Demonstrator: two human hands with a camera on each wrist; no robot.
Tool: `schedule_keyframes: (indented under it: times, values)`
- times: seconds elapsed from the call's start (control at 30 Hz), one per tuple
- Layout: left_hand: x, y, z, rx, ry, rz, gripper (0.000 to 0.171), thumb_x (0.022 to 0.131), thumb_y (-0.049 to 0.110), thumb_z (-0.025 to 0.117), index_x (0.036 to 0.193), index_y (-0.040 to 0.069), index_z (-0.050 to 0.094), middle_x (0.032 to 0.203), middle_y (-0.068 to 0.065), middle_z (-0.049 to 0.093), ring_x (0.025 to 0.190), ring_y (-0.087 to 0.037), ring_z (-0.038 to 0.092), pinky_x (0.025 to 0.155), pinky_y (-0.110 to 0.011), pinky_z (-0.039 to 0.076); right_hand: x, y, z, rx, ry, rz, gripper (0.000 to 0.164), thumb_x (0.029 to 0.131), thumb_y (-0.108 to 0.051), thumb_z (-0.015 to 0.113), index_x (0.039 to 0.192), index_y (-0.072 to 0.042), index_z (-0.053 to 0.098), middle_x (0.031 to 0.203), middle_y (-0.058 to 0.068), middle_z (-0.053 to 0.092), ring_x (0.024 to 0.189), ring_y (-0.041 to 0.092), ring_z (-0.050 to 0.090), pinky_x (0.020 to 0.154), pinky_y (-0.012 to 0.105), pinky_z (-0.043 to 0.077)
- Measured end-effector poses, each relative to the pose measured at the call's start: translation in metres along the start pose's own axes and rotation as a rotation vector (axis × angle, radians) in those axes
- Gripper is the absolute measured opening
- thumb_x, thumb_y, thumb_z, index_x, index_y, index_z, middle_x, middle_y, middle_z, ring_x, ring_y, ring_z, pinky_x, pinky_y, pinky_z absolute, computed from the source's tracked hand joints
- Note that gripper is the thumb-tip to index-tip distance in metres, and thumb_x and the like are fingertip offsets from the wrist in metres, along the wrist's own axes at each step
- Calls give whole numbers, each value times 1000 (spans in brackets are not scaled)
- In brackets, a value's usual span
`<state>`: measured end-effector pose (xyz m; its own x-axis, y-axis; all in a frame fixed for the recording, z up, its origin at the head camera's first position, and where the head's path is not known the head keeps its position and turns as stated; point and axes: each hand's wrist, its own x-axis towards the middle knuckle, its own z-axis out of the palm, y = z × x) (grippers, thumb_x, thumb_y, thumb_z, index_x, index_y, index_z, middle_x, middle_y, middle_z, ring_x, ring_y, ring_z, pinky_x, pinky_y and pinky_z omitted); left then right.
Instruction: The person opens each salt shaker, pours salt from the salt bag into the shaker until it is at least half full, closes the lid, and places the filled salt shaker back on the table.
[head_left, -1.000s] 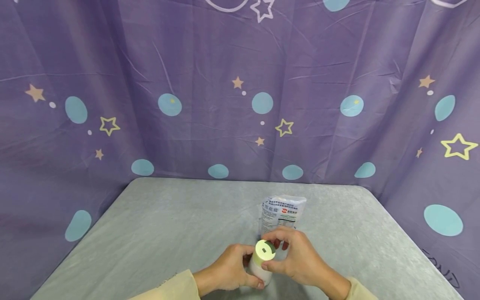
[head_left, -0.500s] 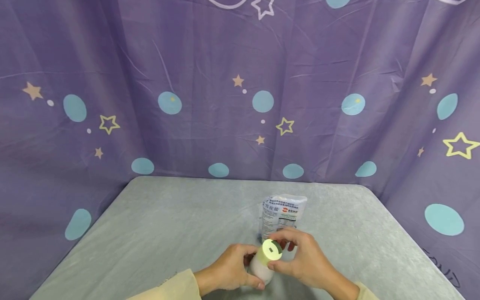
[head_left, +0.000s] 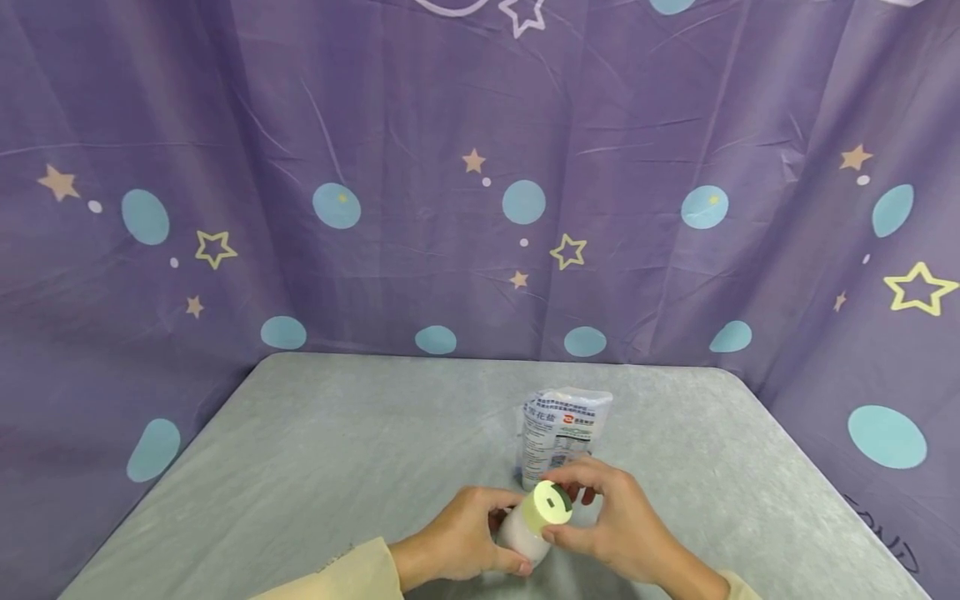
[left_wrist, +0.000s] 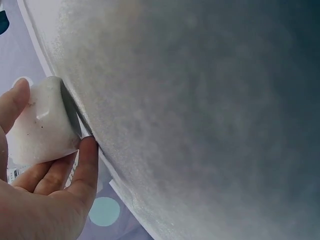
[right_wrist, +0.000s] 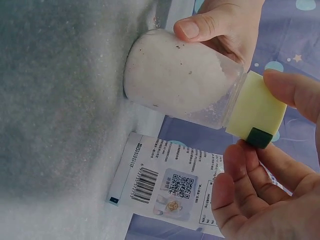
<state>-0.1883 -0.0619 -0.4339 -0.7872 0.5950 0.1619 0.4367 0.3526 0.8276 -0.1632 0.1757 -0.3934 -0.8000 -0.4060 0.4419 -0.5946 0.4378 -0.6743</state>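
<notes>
A shaker bottle point(head_left: 519, 537) with white, grainy contents stands tilted to the right at the front of the table. Fingers and thumb of my left hand point(head_left: 457, 537) hold its body from the left. On its top is a pale yellow lid point(head_left: 551, 505) with a dark green tab point(right_wrist: 260, 137). My right hand point(head_left: 618, 518) pinches the lid between thumb and fingers, seen close in the right wrist view. The left wrist view shows the bottle's base point(left_wrist: 70, 110) raised on one side; its lid is out of sight there.
Just behind the bottle stands a white printed salt bag point(head_left: 564, 427), its barcode point(right_wrist: 145, 185) visible in the right wrist view. A grey cloth covers the table point(head_left: 360, 442). A purple curtain point(head_left: 420, 275) with stars and dots surrounds the back and sides.
The bottle has gone from nearly upright to leaning right. My right hand has shifted slightly right with the lid, while my left hand keeps its place around the body.
</notes>
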Motion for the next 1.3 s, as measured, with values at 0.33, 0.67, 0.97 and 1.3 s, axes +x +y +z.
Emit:
schedule_keyframes:
  times: [0.33,0.67,0.97,1.3]
  values:
    - [0,-1,1,-17,-5,24,49,70,18,96,115,22,76,93,18,70,74,-2,63,69,-22,53,-2,2,2,-63,55,-51,38,75,-31,94,107,-25,75,96,-15,69,79,7,60,68,29,50]
    - [1,-4,2,-22,-6,31,50,71,18,96,116,24,76,92,18,70,74,-2,64,70,-23,54,-3,1,5,-96,102,-20,32,74,-34,94,99,-29,73,91,-18,66,76,6,58,65,27,47]
    - [1,-4,4,-28,7,46,50,69,15,96,115,23,77,91,18,70,73,-1,63,68,-22,54,-4,3,10,-149,157,-75,33,72,-33,95,91,-32,68,85,-21,62,74,3,55,63,23,45]
    - [1,-4,5,-24,16,68,49,68,13,96,113,22,77,90,18,70,73,-1,63,67,-21,54,-4,3,13,-234,229,-102,39,68,-37,97,83,-32,62,79,-20,55,71,0,49,61,21,44]
